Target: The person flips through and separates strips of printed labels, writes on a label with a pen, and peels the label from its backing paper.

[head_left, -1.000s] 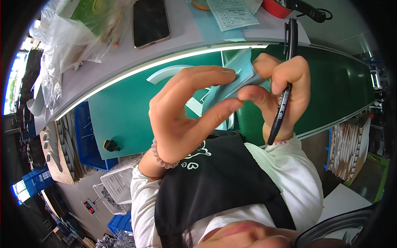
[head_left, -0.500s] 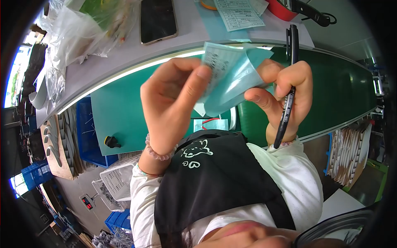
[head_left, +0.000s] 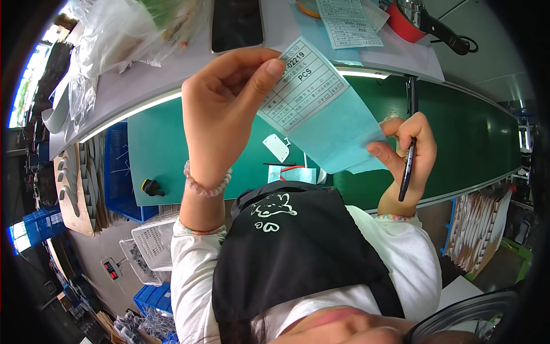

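A light blue-green sheet (head_left: pixel 338 135) with a white printed label (head_left: pixel 303 89) is stretched between my two hands above the green surface. My left hand (head_left: pixel 229 97) pinches the label's upper left corner between thumb and fingers. The lower right edge is gripped by my right hand (head_left: pixel 407 146), which also has a black pen (head_left: pixel 408 166) tucked through its fingers, tip pointing down. The label shows printed rows and the letters PCS. Below the sheet, a white plate (head_left: pixel 276 147) and a small pale blue piece with a red loop (head_left: pixel 303 174) lie on the green surface (head_left: pixel 166 135).
On the grey shelf (head_left: pixel 172 74) are a phone (head_left: pixel 236 26), clear plastic bags (head_left: pixel 109 46), more printed labels (head_left: pixel 349 26) and a red tape roll (head_left: pixel 404 26). A black-and-yellow object (head_left: pixel 152 187) rests at the left, near a blue bin (head_left: pixel 117 172).
The folded sheet has been opened out flat, and its printed label now faces the camera. My left hand has moved up and left; my right hand has shifted slightly down and right.
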### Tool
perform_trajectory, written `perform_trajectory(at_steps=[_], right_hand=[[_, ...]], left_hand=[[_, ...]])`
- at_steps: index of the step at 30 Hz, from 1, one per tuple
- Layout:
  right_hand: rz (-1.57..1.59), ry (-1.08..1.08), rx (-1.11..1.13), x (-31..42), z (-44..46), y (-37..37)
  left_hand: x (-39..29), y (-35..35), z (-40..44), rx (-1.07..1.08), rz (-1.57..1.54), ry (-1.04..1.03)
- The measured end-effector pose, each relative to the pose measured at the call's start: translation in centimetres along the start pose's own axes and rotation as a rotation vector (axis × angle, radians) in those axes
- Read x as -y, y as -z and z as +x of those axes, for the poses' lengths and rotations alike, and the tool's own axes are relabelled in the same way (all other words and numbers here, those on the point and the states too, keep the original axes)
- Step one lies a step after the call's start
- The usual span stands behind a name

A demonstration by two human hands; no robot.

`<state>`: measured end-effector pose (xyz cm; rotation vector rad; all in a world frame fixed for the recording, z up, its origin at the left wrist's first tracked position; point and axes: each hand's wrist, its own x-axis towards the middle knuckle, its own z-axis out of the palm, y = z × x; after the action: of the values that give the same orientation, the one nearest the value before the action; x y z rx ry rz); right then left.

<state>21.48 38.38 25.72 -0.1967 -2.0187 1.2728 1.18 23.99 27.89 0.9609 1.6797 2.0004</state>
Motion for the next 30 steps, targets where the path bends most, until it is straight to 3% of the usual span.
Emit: perform_trajectory(at_steps=[7, 10, 11, 15, 19, 22, 26, 27, 29, 30], right_hand=[[-0.148, -0.055, 0.018, -1.1, 1.2, 0.0], [-0.228, 0.099, -0.107, -1.7, 3.1, 0.0], [-0.059, 0.03, -0.139, -1.1, 3.5, -0.5], [0.058, -0.191, 0.037, 0.2, 4.5, -1.5], [0.49, -0.113, 0.0, -0.8, 5.0, -3.1], [0.382, 0.007, 0.053, -1.7, 5.4, -2.8], [0.237, 0.106, -0.045, -1.3, 7.6, -3.0], [0.257, 0.131, -0.076, -1.4, 8.4, -3.2], [0.219, 0.184, -0.156, -1.6, 9.9, -3.7], [0.235, 0.19, -0.17, -1.7, 10.3, -3.9]], left_hand=[[0.1, -0.6, 1.5, 0.051, 0.091, -0.056], [-0.2, -1.2, 2.0, 0.1, 0.089, -0.077], [-0.3, -1.5, 2.0, 0.115, 0.095, -0.076], [-0.9, -2.5, 0.9, 0.167, 0.263, -0.187], [-1.1, -2.3, 0.0, 0.156, 0.425, -0.422], [-1.1, -2.1, 0.2, 0.111, 0.438, -0.476], [-0.5, -2.1, 1.4, -0.08, 0.375, -0.475], [0.2, -1.6, 2.4, -0.109, 0.401, -0.555], [0.5, -1.1, 3.3, -0.14, 0.265, -0.507], [0.3, -1.2, 3.0, -0.138, 0.103, -0.377]])
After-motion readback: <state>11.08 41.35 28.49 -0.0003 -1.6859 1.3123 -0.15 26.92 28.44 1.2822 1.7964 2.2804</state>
